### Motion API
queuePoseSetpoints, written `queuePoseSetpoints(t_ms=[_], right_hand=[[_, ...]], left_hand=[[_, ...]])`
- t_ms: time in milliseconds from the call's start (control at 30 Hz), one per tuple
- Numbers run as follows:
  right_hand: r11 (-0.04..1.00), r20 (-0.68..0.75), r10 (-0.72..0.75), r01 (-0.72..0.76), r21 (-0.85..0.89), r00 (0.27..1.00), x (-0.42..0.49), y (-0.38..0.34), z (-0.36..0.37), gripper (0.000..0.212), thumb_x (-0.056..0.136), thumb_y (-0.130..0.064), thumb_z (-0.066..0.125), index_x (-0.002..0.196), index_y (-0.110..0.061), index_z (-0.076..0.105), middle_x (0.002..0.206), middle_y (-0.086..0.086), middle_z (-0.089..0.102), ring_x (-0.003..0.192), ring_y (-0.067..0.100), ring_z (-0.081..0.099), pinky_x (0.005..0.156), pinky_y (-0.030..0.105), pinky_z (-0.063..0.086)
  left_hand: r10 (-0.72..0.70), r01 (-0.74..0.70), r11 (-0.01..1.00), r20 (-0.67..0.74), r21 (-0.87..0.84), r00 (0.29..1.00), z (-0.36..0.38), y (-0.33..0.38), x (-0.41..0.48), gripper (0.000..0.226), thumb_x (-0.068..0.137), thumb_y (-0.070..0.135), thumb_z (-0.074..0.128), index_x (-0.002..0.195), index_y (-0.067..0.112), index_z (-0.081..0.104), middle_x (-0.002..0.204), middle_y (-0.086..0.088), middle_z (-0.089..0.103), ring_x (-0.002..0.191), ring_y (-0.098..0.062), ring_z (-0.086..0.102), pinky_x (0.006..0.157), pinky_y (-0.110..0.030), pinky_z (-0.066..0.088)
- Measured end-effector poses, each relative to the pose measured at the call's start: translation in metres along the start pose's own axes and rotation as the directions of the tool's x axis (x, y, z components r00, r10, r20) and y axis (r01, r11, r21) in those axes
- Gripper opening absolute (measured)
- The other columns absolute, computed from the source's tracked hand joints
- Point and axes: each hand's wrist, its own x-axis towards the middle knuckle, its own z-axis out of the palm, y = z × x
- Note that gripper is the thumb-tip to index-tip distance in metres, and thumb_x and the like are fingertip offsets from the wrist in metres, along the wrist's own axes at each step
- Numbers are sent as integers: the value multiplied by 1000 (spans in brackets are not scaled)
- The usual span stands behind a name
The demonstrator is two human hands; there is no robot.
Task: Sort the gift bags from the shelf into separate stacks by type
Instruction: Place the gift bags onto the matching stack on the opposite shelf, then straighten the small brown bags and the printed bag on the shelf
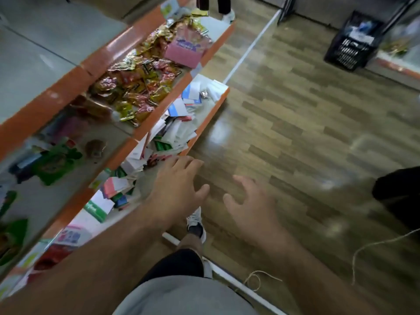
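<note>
Fingers (188, 163) of your left hand (177, 187) were spread and loose, gripping nothing. They were poised just off the front edge of the lower shelf (205, 126), probably so you could scoop from the bags (179, 130) heaped along it. Your right hand (252, 208) hung open too, fingers apart, over the floor (295, 110) and well clear of the shelf, free to take whatever came out. No bag had been pulled yet. Blur smeared the heap, so types were hard to tell; the white, pink and green ones may be different kinds. Your left forearm (102, 258) covered the shelf's near end.
</note>
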Motion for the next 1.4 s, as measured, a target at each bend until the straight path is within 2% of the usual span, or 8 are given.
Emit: queuePoseSetpoints(t_ms=[233, 367, 500, 700, 900, 1100, 1200, 1400], right_hand=[[987, -126, 22, -41, -153, 992, 114, -17, -57, 52, 90, -41, 64, 140, -28, 54, 133, -8, 53, 124, 11, 48, 100, 28, 39], [984, -165, 1, -31, -177, 986, 172, -41, -89, 54, 91, -42, 64, 141, -27, 53, 135, -8, 54, 126, 10, 47, 102, 25, 38], [984, -188, -29, -5, -178, 982, 223, -60, -108, 54, 90, -42, 65, 141, -27, 53, 137, -7, 55, 127, 11, 48, 107, 32, 41], [975, -92, -104, 83, -205, 990, 313, -65, -125, 54, 89, -43, 66, 139, -27, 55, 135, -6, 56, 127, 12, 49, 107, 33, 42], [945, 30, -269, 270, -184, 963, 424, -78, -149, 51, 89, -41, 66, 138, -30, 56, 133, -14, 55, 126, 9, 50, 101, 28, 41], [864, 209, -409, 451, -225, 888, 524, -108, -199, 49, 88, -43, 63, 136, -31, 58, 139, -8, 56, 130, 16, 48, 105, 37, 43], [807, 276, -475, 539, -241, 836, 563, -125, -210, 47, 89, -43, 64, 134, -31, 59, 137, -6, 58, 126, 18, 51, 98, 34, 43], [760, 364, -530, 619, -195, 766, 605, -163, -211, 48, 89, -47, 64, 134, -30, 60, 133, -8, 61, 119, 15, 57, 93, 31, 47]], left_hand=[[172, -173, 984, -34, -52, 985, -19, 15, 145, 59, 86, 53, 60, 138, 27, 54, 138, 5, 54, 131, -19, 39, 109, -34, 32], [212, -217, 971, -52, -97, 976, -47, 20, 214, 59, 88, 50, 62, 141, 27, 51, 142, 6, 50, 135, -18, 35, 112, -36, 29], [219, -226, 971, -92, -77, 971, -66, 18, 264, 60, 88, 49, 62, 142, 27, 50, 141, 5, 50, 134, -18, 35, 112, -36, 31], [122, -127, 991, -131, -31, 984, -72, 11, 334, 60, 88, 55, 57, 142, 29, 50, 141, 5, 52, 132, -18, 38, 111, -35, 29], [-90, 94, 995, -172, 15, 981, -81, 11, 406, 58, 91, 58, 51, 143, 32, 46, 145, 5, 49, 136, -20, 35, 114, -40, 31], [-337, 347, 938, -259, -5, 905, -115, 41, 459, 54, 90, 60, 50, 136, 32, 51, 138, 6, 53, 130, -18, 39, 110, -38, 37], [-408, 418, 908, -292, -31, 865, -132, 45, 478, 55, 87, 58, 56, 136, 33, 53, 133, 8, 56, 124, -18, 41, 104, -36, 36], [-498, 512, 858, -303, -37, 813, -159, 38, 497, 53, 89, 57, 56, 134, 28, 54, 133, 4, 57, 122, -20, 47, 107, -39, 38]])
